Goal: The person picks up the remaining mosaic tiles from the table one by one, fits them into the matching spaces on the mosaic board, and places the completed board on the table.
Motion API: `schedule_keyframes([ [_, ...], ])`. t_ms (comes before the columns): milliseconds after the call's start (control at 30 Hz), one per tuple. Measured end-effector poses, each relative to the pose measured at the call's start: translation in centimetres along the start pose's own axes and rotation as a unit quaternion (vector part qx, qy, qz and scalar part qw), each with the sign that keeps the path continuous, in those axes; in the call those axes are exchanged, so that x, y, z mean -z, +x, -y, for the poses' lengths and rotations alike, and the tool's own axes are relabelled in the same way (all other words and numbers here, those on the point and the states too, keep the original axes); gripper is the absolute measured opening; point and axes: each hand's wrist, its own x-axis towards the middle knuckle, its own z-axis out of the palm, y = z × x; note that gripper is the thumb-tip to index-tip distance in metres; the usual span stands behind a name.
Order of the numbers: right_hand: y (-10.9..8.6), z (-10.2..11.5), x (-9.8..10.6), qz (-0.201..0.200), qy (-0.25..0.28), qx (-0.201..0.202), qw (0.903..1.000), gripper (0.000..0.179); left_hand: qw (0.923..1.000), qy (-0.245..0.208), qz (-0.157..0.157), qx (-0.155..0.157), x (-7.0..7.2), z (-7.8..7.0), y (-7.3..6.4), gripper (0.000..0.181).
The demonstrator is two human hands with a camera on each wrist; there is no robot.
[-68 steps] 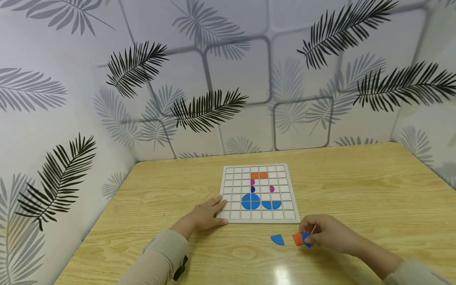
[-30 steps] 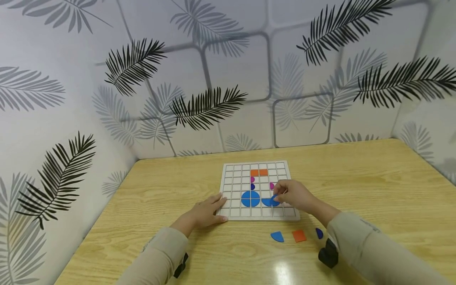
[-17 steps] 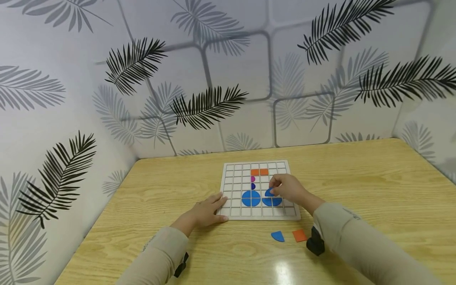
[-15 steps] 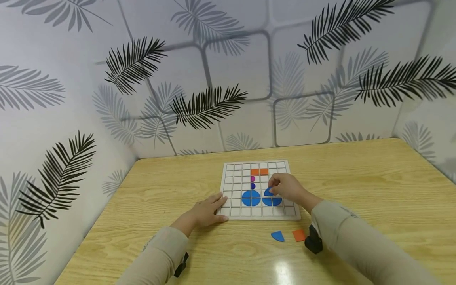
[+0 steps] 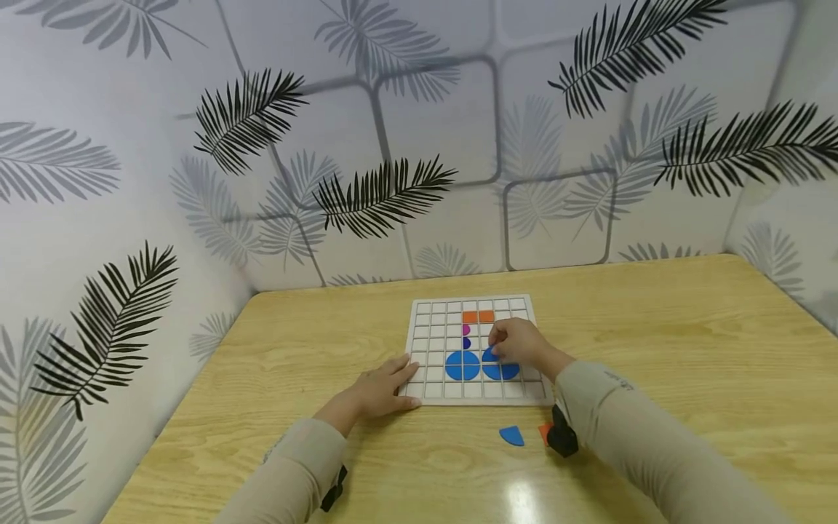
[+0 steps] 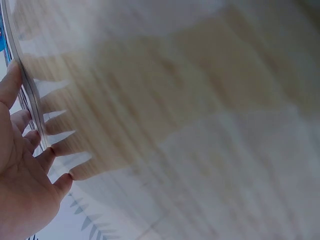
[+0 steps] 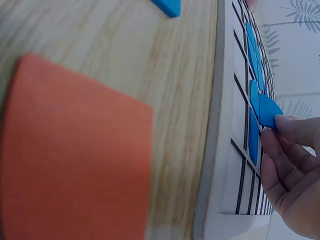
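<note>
A white grid board (image 5: 432,391) lies on the table. My left hand (image 5: 376,393) rests at its left edge with fingers extended. My right hand (image 5: 524,342) pinches a blue quarter-circle tile (image 7: 269,109) between thumb and fingers. In the right wrist view that tile stands tilted at the board, just beyond two blue tiles (image 5: 500,372) that form a lower half circle. Left of them, blue tiles make a full circle (image 5: 462,365). Two orange squares (image 5: 478,316), a magenta half circle (image 5: 465,330) and a navy half circle (image 5: 466,342) sit higher up the grid.
In front of the board lie a loose blue quarter circle (image 5: 512,436) and an orange square (image 7: 80,155). A black wrist-worn device (image 5: 561,434) under the right sleeve partly covers the square in the head view. A leaf-patterned wall (image 5: 452,218) rises behind the table.
From beside the loose tiles, my right hand has carried the blue quarter circle up to the board and shifted slightly left. It now covers the right-hand magenta half circle. My left hand stays put.
</note>
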Motion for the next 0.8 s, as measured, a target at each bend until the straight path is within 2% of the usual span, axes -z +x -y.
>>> schedule_keyframes([
  [167, -0.06, -0.23, -0.11, 0.003, -0.012, 0.004, 0.9999, 0.006, 1.0000, -0.004, 0.001, -0.002, -0.22, -0.04, -0.08, 0.066],
  [533, 0.27, 0.12, 0.02, 0.016, -0.088, 0.018, 0.9958, 0.005, 1.0000, -0.001, 0.002, -0.002, 0.05, -0.10, -0.13, 0.066],
  [667, 0.27, 0.02, 0.00, 0.014, -0.097, 0.030, 0.9947, 0.004, 1.0000, -0.001, 0.004, -0.001, -0.04, -0.06, -0.07, 0.067],
  [800, 0.43, -0.07, -0.14, 0.013, -0.101, 0.027, 0.9944, 0.005, 1.0000, 0.004, 0.003, 0.001, -0.11, 0.02, 0.04, 0.067],
])
